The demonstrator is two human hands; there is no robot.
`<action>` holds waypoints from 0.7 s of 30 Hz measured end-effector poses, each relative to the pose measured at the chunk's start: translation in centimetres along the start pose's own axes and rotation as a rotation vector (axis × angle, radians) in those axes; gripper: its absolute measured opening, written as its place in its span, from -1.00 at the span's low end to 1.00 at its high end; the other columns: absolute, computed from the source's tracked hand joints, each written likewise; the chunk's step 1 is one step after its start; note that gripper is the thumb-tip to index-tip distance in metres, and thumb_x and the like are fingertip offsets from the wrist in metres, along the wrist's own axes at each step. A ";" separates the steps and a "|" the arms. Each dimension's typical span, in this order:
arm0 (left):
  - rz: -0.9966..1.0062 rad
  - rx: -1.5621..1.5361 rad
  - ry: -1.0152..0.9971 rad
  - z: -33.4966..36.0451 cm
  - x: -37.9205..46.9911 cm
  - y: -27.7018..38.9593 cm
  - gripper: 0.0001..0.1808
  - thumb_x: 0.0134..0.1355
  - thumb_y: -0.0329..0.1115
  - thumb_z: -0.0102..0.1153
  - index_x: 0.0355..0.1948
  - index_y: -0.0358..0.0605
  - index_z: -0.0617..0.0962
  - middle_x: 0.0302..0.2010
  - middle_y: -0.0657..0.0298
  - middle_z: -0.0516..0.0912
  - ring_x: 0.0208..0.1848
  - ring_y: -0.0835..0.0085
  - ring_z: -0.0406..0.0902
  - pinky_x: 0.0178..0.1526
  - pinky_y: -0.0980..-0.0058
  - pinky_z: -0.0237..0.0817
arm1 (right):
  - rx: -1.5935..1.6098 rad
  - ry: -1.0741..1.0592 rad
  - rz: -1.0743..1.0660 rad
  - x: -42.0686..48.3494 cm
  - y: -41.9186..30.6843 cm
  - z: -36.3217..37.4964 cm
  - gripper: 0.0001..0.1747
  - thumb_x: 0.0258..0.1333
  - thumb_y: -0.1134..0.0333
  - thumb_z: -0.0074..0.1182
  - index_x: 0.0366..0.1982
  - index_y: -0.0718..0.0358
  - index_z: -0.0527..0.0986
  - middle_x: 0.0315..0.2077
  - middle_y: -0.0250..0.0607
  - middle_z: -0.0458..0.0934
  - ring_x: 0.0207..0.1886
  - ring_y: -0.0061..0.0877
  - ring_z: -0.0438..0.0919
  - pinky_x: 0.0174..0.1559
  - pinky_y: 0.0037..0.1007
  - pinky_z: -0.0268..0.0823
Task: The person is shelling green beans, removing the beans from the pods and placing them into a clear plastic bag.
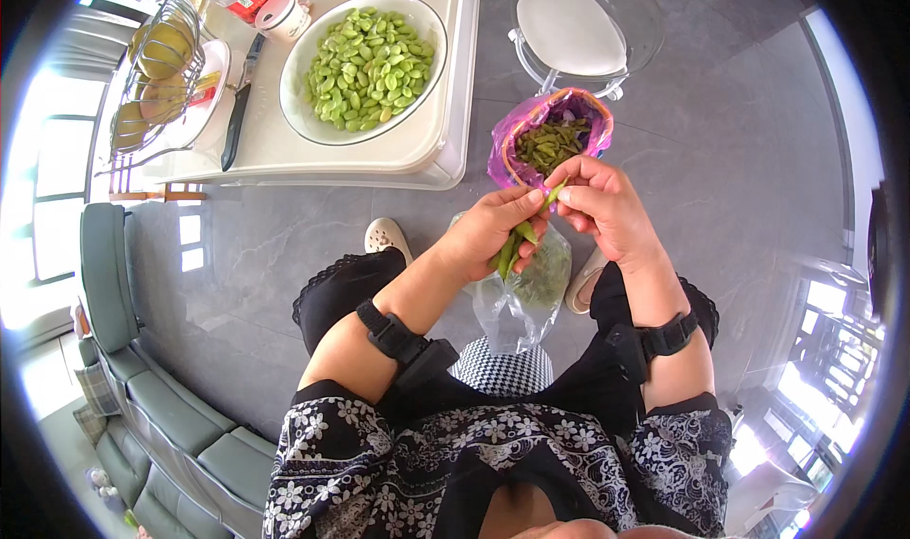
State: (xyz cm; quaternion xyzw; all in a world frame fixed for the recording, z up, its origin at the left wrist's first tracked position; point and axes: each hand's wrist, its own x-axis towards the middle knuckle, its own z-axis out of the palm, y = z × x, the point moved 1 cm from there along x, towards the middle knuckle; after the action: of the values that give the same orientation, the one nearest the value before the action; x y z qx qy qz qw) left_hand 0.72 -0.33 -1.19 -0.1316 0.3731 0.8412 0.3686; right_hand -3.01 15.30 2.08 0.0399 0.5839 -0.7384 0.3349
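Both hands meet in front of me on one green bean pod [554,195]. My left hand [508,222] pinches its lower end between thumb and finger, and several more pods [508,254] are tucked in its palm. The fingertips of my right hand [597,201] grip the pod's upper end. Just beyond them is a bin lined with a purple plastic bag [506,130], holding dull green hulls [551,144]. Below my hands a clear plastic bag [544,276] with green contents sits between my feet. Shelled green beans [370,70] fill a white dark-rimmed bowl [295,116] at the upper left.
The bowl stands on a cream-topped table [341,158], with a black-handled knife [236,126], a paper cup [283,16] and a wire fruit basket [167,77]. A white-seated chair [569,30] is behind the bin. A grey-green sofa [170,404] lies at the lower left.
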 end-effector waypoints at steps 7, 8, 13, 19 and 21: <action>0.100 0.095 0.039 0.6 -0.1 -0.4 -0.74 0.27 -0.16 -0.18 -0.38 -0.16 0.35 -0.69 0.30 0.34 -0.76 0.53 0.26 -0.73 0.57 0.13 | -0.030 0.099 -0.098 0.3 0.9 0.2 -0.86 -0.18 0.56 -0.14 -0.51 0.30 0.44 -0.65 -0.44 0.39 -0.67 -0.81 0.24 -0.62 -0.73 0.05; 0.099 0.094 0.040 0.7 -0.1 -0.4 -0.74 0.27 -0.16 -0.18 -0.38 -0.16 0.35 -0.69 0.30 0.34 -0.76 0.53 0.26 -0.73 0.57 0.13 | -0.029 0.098 -0.097 0.4 1.0 0.4 -0.86 -0.18 0.56 -0.14 -0.51 0.30 0.44 -0.65 -0.44 0.39 -0.67 -0.81 0.24 -0.62 -0.73 0.05; 0.023 -0.069 -0.045 1.2 -0.1 -1.1 -0.71 0.28 -0.13 -0.21 -0.38 -0.15 0.36 -0.72 0.32 0.31 -0.74 0.52 0.24 -0.72 0.56 0.13 | 0.008 0.177 -0.157 0.7 1.7 0.2 -0.87 -0.19 0.58 -0.15 -0.56 0.30 0.44 -0.68 -0.42 0.38 -0.67 -0.74 0.24 -0.58 -0.66 0.10; 0.097 -0.073 0.046 2.0 -0.6 -0.2 -0.69 0.28 -0.10 -0.21 -0.38 -0.15 0.36 -0.73 0.32 0.29 -0.72 0.53 0.24 -0.71 0.57 0.13 | 0.095 0.008 -0.048 0.4 0.4 -0.1 -0.84 -0.19 0.54 -0.11 -0.45 0.28 0.43 -0.63 -0.42 0.39 -0.67 -0.80 0.21 -0.62 -0.73 0.02; 0.115 -0.047 0.059 1.7 -0.3 -0.4 -0.68 0.27 -0.10 -0.21 -0.38 -0.15 0.36 -0.73 0.32 0.30 -0.73 0.54 0.24 -0.72 0.57 0.13 | 0.069 0.012 -0.071 0.2 0.5 0.3 -0.82 -0.19 0.54 -0.11 -0.42 0.28 0.42 -0.63 -0.43 0.40 -0.67 -0.81 0.20 -0.63 -0.74 0.00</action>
State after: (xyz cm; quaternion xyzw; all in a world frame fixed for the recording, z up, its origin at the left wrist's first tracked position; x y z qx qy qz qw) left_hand 1.30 0.90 -0.10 -0.1433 0.3712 0.8652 0.3052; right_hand -2.84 14.89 1.66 0.0351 0.5613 -0.7692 0.3034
